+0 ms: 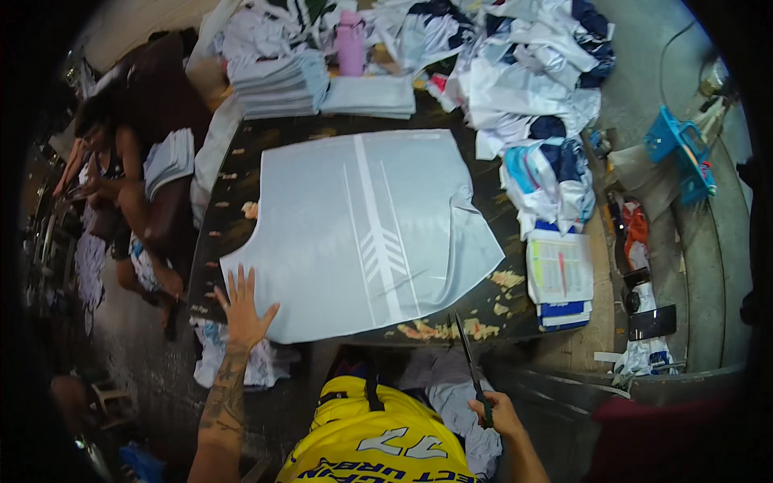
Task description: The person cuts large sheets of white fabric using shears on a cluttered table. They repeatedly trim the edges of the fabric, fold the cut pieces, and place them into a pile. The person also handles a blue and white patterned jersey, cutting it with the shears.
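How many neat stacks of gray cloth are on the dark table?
2: a taller stack at the far left of the table, and a flatter stack beside it, in front of the pink bottle. Messy clothes could be hiding more.

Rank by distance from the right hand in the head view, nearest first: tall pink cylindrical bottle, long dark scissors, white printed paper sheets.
From the right hand:
1. Long dark scissors: held in it.
2. White printed paper sheets: right edge of the dark table.
3. Tall pink cylindrical bottle: far side, left of centre.
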### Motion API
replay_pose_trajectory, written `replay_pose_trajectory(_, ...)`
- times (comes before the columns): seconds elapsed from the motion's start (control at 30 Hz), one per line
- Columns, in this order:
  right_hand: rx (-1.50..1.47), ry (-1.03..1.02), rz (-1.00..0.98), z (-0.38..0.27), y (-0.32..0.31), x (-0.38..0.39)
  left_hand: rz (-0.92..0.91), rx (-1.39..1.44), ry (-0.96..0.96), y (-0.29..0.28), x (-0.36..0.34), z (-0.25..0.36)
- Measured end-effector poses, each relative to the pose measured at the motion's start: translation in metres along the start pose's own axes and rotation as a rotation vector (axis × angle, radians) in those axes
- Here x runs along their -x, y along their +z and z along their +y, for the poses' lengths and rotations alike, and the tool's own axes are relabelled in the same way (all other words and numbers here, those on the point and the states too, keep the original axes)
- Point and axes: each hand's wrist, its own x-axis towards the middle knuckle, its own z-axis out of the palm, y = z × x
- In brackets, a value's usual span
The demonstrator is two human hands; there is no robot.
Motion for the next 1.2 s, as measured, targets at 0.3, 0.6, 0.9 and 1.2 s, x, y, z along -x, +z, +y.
replay_pose_trajectory(0.3,0.203,0.251,-0.245,0.019,0.058,-0.008,0.056,0.466,0.592,0.040,-0.060,0.163)
replay_pose_trajectory(0.6,0.214,-0.008,-0.206,-0.059,0.165,-0.062,-0.201,0.466,0.528,0.015,0.004,0.138)
replay_pose_trajectory(0.9,0.089,0.195,-0.153,-0.076,0.168,-0.068,-0.258,0.435,0.639,0.024,0.011,0.132)
replay_pose_trajectory(1.2,0.028,0.143,-0.170,-0.135,0.173,-0.115,-0.417,0.455,0.655,0.017,0.000,0.127)
